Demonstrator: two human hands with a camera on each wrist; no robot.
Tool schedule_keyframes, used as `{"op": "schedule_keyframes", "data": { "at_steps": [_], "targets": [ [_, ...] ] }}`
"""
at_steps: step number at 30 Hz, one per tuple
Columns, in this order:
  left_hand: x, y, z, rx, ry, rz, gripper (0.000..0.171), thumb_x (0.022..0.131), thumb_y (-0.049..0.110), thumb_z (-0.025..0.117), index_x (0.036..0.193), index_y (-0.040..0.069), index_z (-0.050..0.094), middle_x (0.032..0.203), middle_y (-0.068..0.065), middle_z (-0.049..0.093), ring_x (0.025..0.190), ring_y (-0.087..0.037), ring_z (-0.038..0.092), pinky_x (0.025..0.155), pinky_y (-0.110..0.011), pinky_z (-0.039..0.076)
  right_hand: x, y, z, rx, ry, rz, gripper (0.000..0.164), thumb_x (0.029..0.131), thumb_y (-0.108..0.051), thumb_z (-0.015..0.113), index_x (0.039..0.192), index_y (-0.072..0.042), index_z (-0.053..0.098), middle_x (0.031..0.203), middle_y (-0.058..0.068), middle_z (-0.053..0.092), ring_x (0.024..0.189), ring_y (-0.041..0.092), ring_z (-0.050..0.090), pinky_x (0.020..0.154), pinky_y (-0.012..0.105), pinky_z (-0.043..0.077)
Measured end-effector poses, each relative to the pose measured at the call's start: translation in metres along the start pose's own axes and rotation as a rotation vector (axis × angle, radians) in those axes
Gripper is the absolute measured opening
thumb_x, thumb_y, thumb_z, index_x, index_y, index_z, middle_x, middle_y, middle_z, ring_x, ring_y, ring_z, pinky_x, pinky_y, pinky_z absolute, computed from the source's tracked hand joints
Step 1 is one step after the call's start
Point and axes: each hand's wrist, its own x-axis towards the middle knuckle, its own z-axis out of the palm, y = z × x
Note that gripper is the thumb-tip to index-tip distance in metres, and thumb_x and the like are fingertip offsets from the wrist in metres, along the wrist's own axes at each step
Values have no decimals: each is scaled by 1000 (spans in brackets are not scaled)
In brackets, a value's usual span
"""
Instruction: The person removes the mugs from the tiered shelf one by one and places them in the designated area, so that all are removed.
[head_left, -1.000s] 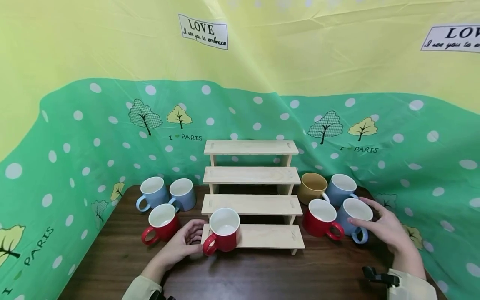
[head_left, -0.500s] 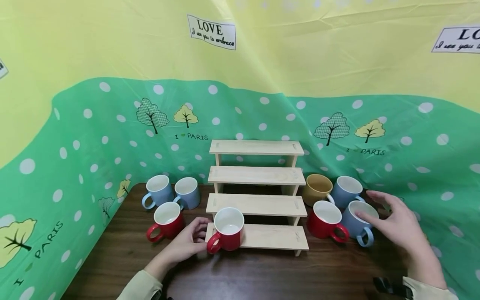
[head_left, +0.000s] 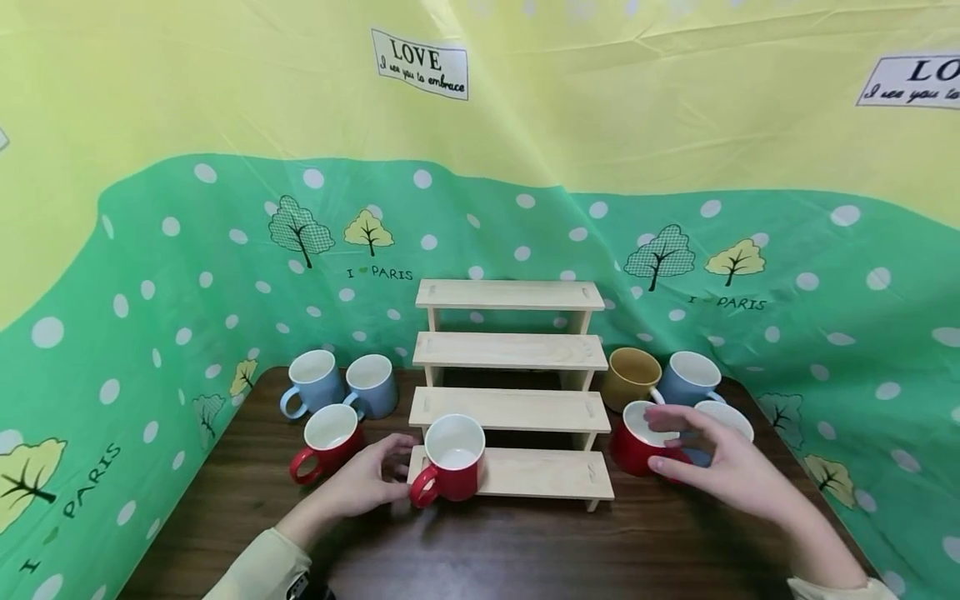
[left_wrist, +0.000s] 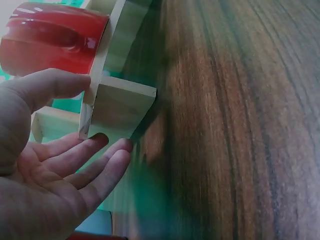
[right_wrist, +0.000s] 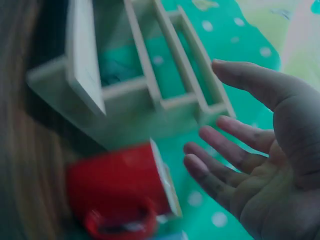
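My left hand [head_left: 363, 479] is at the left end of the bottom step of a pale wooden four-tier stand [head_left: 540, 473]. Its thumb touches the board's edge and its fingers lie loosely by the end, as the left wrist view shows. A red mug [head_left: 459, 475] with white inside stands on that step, handle toward the left hand. My right hand [head_left: 723, 462] hovers with spread fingers and holds nothing. It overlaps another red mug [head_left: 630, 450] and partly hides a light-blue mug [head_left: 731, 414]. In the right wrist view, that red mug [right_wrist: 120, 180] is below the fingers.
Left of the stand are two light-blue mugs [head_left: 318, 385] and a red mug [head_left: 330, 442]. A mustard mug [head_left: 626, 392] and a blue mug [head_left: 686, 383] stand at the back right. Behind the dark wooden table [head_left: 540, 554] hangs a patterned cloth [head_left: 487, 217].
My right hand has left the front-right light-blue mug and moved left over the red mug. The left hand stays at the stand's end.
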Motion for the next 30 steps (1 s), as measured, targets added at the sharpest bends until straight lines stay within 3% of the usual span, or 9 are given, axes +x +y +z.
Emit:
{"op": "schedule_keyframes", "data": {
  "at_steps": [3,9,14,18,22,30],
  "targets": [
    [-1,1,3,32,13,-14,70,89,11,88,148,-5,54,144,-26,64,111,-34,74,93,-45,64,1,-4,17,56,-16,14,58,94,-19,89,146,-8,63,140,11,70,118,11,71,94,27,60],
    [-4,0,9,56,46,-5,74,90,15,89,151,-3,51,150,-29,60,104,-27,76,87,-34,64,1,-5,45,127,-50,25,55,94,-18,89,141,0,65,137,17,70,117,12,72,95,28,61],
    [-7,-8,14,-44,65,6,75,92,13,88,153,-5,48,150,-30,61,103,-25,75,85,-28,62,0,3,62,147,-107,77,71,92,-22,91,149,3,58,148,24,63,127,34,70,98,25,59],
    [-7,-13,17,-105,85,4,75,92,11,87,153,-4,47,149,-28,62,105,-26,74,86,-26,62,2,11,72,174,-141,112,83,90,-22,93,156,4,49,155,29,55,128,47,67,99,36,62],
    [-6,-15,18,-111,91,4,75,92,11,87,153,-5,47,148,-28,63,105,-27,73,86,-26,62,4,18,80,190,-156,168,94,88,-21,94,160,5,40,158,35,49,128,48,67,97,49,63],
    [-6,-19,19,-196,107,21,74,92,7,87,152,-7,47,145,-30,64,105,-30,74,86,-27,62,8,33,99,215,-156,214,94,87,-20,95,159,7,40,151,30,57,128,41,67,99,43,62]
  ]
}}
